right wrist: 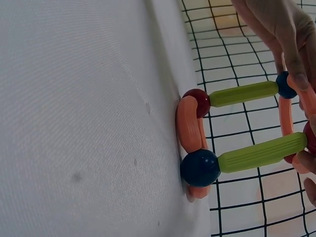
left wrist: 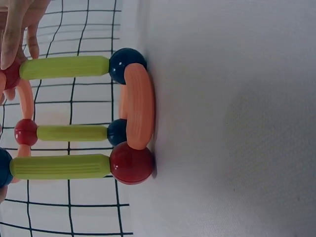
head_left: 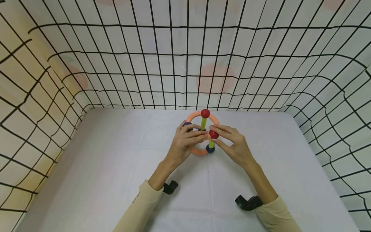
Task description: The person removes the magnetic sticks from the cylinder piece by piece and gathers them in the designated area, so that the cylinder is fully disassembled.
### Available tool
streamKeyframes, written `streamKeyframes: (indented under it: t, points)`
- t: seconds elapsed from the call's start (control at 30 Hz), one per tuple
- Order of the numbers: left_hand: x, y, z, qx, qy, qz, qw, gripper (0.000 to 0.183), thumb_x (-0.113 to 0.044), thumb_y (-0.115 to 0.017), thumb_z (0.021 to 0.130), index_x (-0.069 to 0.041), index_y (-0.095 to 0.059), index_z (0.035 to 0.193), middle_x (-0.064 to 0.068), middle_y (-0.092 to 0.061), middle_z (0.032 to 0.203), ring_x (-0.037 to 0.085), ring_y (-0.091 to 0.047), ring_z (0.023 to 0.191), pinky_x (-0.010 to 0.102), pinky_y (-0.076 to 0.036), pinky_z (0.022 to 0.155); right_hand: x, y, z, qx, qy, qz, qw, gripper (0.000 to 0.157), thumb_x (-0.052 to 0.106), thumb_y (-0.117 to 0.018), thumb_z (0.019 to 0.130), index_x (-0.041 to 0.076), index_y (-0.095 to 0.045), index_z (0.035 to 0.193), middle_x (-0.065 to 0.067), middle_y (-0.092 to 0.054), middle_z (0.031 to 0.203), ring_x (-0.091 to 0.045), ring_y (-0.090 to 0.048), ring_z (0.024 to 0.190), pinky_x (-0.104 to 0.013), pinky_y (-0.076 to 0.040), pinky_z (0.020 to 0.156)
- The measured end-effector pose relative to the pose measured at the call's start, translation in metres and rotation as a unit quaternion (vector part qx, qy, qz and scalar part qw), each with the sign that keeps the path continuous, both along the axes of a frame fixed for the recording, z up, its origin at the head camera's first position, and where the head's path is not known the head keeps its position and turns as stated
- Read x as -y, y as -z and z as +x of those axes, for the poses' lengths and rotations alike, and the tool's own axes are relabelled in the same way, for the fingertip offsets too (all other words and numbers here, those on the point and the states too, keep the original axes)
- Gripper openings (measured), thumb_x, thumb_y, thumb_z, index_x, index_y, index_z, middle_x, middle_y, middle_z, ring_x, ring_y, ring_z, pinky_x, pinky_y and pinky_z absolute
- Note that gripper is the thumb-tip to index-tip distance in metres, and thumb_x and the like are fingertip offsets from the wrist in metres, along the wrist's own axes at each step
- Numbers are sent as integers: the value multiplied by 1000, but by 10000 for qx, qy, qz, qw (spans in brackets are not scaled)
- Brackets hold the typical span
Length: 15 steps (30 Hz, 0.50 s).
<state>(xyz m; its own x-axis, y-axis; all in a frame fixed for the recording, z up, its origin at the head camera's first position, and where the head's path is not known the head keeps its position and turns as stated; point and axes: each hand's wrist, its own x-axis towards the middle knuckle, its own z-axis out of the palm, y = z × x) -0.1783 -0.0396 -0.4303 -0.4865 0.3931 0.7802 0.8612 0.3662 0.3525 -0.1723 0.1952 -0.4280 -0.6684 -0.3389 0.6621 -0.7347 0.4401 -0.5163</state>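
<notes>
A frame of toy building pieces stands on the white table: orange curved rods (head_left: 199, 152) form a lower and an upper ring, joined by upright yellow-green rods (left wrist: 64, 167) with red and blue balls at the joints. My left hand (head_left: 184, 141) holds an orange curved rod (right wrist: 307, 96) of the upper ring, close to a blue ball (right wrist: 286, 85). With thumb and fingers, my right hand (head_left: 236, 145) pinches a red ball (head_left: 214, 134) atop one upright. Below that upright, a blue ball (head_left: 210, 148) rests at the table. Fingers hide part of the upper ring.
The white-covered table (head_left: 116, 154) is bordered by a black wire grid (head_left: 174, 64) at the back and sides. Black curved fittings (head_left: 248, 203) sit at both wrists, near the sleeve cuffs.
</notes>
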Motion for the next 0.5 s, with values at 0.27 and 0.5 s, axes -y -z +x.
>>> streamKeyframes:
  t: [0.27, 0.5]
  points:
    - [-1, -3, 2, 188, 80, 194, 9996, 27, -1, -79, 85, -8, -82, 110, 7, -81, 109, 26, -65, 108, 68, -38, 114, 1, -1, -1, 5, -137, -77, 9999, 61, -17, -83, 73, 2, -71, 130, -13, -72, 131, -30, -66, 119, -13, -44, 110]
    - [-1, -2, 0, 190, 82, 113, 9997, 27, -1, -79, 85, -8, -82, 111, 7, -80, 111, 26, -63, 106, 62, -39, 113, 1, -1, -1, 63, -189, -133, 9997, 58, -19, -81, 73, -1, -71, 128, -15, -72, 130, -29, -66, 119, -11, -45, 109]
